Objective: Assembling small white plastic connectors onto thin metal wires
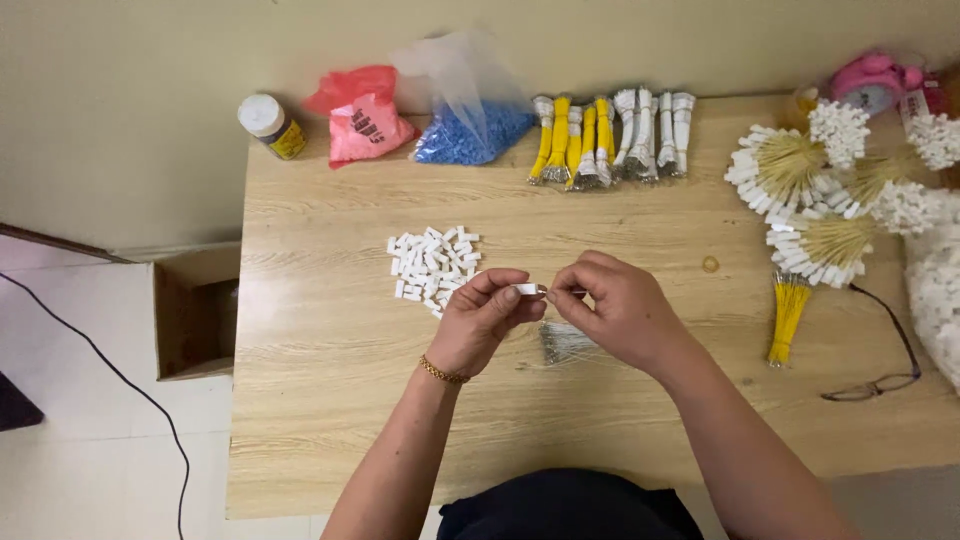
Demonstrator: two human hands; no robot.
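My left hand pinches a small white plastic connector between thumb and fingers above the wooden table. My right hand meets it from the right, fingers closed on a thin wire end at the connector's tip. A pile of several white connectors lies just left of my left hand. Under my hands rests a small bundle of thin wires with metal ends.
Along the back edge stand a jar, a red bag, a bag of blue pieces and bundles of yellow and white wires. Finished fans of wires crowd the right side. Glasses lie near the right. A cardboard box sits on the floor.
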